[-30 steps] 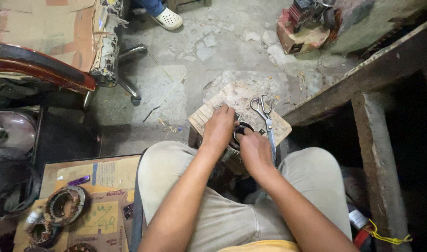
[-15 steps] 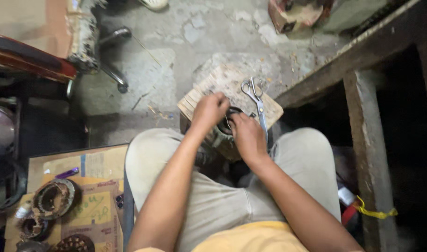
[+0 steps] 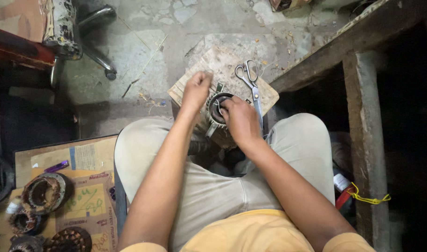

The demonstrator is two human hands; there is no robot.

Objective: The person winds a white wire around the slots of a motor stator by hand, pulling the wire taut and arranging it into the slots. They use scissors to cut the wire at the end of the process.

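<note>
Left grip (image 3: 197,89): I am lifting it clear of the stator (image 3: 219,108) where it was resting before; fingers bunched together, pinching something too small to tell.
Right grip (image 3: 240,119): I am pressing fingertips into the stator bore, as before.
Stator: sitting under my right grip on the block (image 3: 191,91).
Scissors (image 3: 251,84): lying just beyond my right grip.

Dim, flat overhead light; deep shadow at right; slight motion blur.
</note>
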